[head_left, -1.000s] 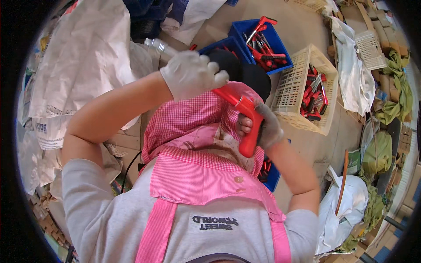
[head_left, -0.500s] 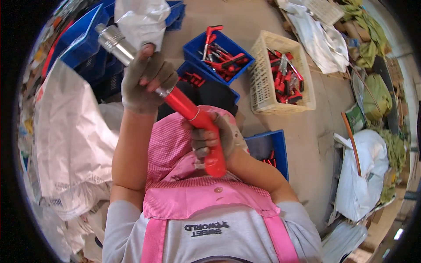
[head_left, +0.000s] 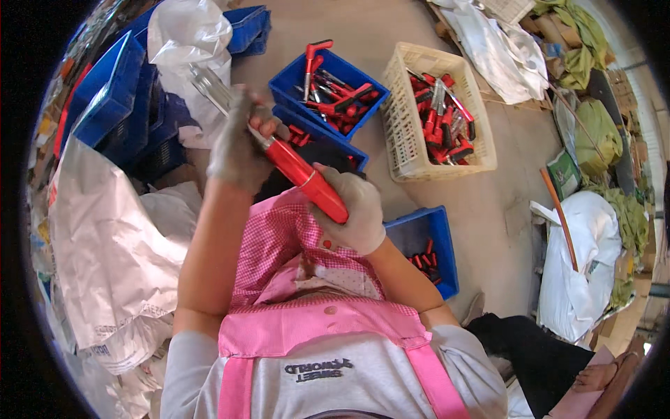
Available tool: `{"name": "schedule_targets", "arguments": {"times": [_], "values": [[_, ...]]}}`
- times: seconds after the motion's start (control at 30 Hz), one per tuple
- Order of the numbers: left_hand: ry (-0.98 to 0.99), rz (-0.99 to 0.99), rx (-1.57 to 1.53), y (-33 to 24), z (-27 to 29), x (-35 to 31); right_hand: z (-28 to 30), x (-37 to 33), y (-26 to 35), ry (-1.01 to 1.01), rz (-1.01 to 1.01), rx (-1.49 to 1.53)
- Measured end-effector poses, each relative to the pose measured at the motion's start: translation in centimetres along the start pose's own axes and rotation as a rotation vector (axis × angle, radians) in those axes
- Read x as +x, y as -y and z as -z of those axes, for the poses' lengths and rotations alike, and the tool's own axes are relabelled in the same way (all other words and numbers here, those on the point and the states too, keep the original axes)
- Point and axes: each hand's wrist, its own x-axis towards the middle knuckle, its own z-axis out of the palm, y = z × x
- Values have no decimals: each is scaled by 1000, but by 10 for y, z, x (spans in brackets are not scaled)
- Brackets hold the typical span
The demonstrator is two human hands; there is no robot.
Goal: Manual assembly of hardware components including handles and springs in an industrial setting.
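Observation:
Both of my hands wear grey gloves and share one long red tool (head_left: pixel 296 167) with a silver metal front part (head_left: pixel 209 87). My left hand (head_left: pixel 241 143) grips it near the join of metal and red body. My right hand (head_left: pixel 352 213) closes around the lower red handle end, above my lap and pink apron (head_left: pixel 314 328). The tool slants from upper left down to lower right.
A blue bin (head_left: pixel 335 80) and a cream basket (head_left: pixel 433 115) hold several red and black tools; another blue bin (head_left: pixel 429 244) sits by my right elbow. Stacked blue crates (head_left: pixel 112 98) and white sacks (head_left: pixel 105 244) lie left, more bags right.
The camera view has shifted and my hands have slid further apart along the red tool, which has come lower and now lies more across my lap.

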Motion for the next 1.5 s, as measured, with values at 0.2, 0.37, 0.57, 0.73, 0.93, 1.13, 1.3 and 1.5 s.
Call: {"name": "schedule_targets", "arguments": {"times": [0.2, 0.37, 0.57, 0.73, 0.93, 1.13, 1.3, 1.5], "values": [[396, 186, -82, 39, 2, 44, -3, -3, -51, -31, -361, 1308], [105, 266, 351, 73, 61, 92, 89, 28, -76, -574, -121, 250], [-74, 323, 352, 76, 79, 86, 271, 84, -166, -949, -249, -870], [-199, 448, 193, 71, 81, 113, 360, 106, -272, -608, -968, -1334], [-263, 485, -1, 74, 83, 126, 197, 263, -297, 33, 202, -1316], [-252, 585, 11, 75, 70, 141, 143, 312, -408, 531, -84, -1581], [-278, 579, -32, 78, 76, 144, 111, 305, -354, 441, -367, -1277], [-82, 196, 488, 76, 60, 129, 155, 208, -221, -103, -438, -795]]}}
